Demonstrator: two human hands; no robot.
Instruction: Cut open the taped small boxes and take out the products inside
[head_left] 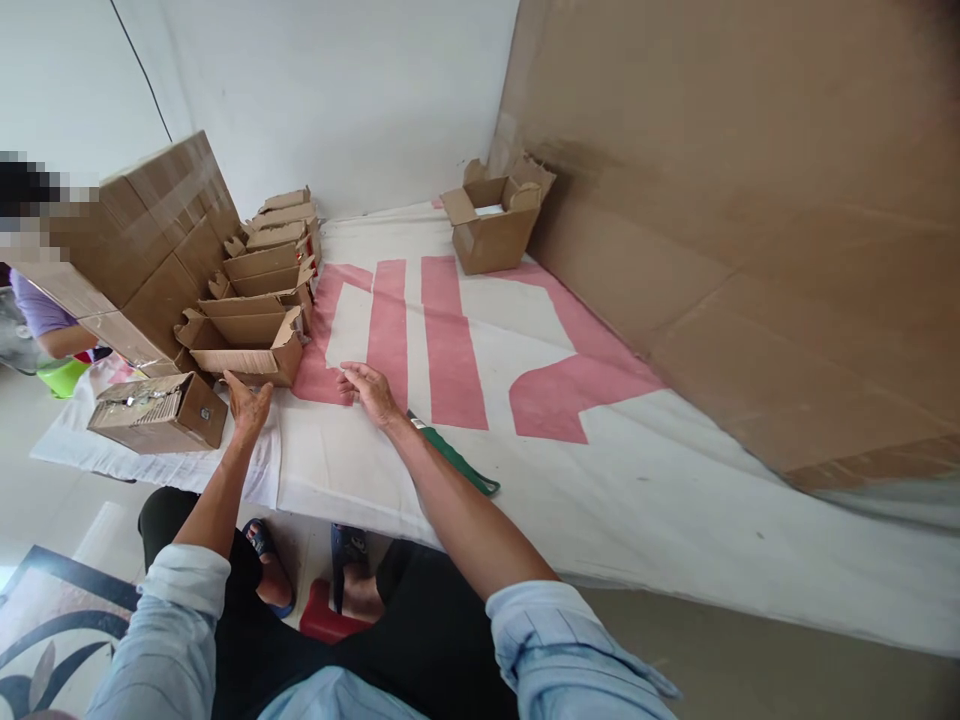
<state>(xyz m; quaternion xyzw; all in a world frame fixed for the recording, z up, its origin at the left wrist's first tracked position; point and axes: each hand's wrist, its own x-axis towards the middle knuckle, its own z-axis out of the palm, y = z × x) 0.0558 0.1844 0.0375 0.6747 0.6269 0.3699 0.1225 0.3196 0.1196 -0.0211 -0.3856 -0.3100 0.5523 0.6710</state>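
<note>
My left hand (249,408) is at the near side of an open cardboard box (244,362), its fingers stretched out and thumb apart. Whether the fingertips touch the box cannot be made out. Over the cloth to the right of that box, my right hand (373,393) hangs with loosely bent fingers and nothing visible in it. Beside my right forearm lies a long, narrow green thing (457,458), partly hidden by the arm. A closed, taped cardboard box (159,412) rests left of my left hand.
More open boxes (262,262) stand in a row behind the nearest one, along a tall cardboard wall (169,225). Another open box (495,235) stands at the back, by a large cardboard panel (735,250). A white cloth with red markings (450,350) covers the table. Another person's arm (64,340) shows far left.
</note>
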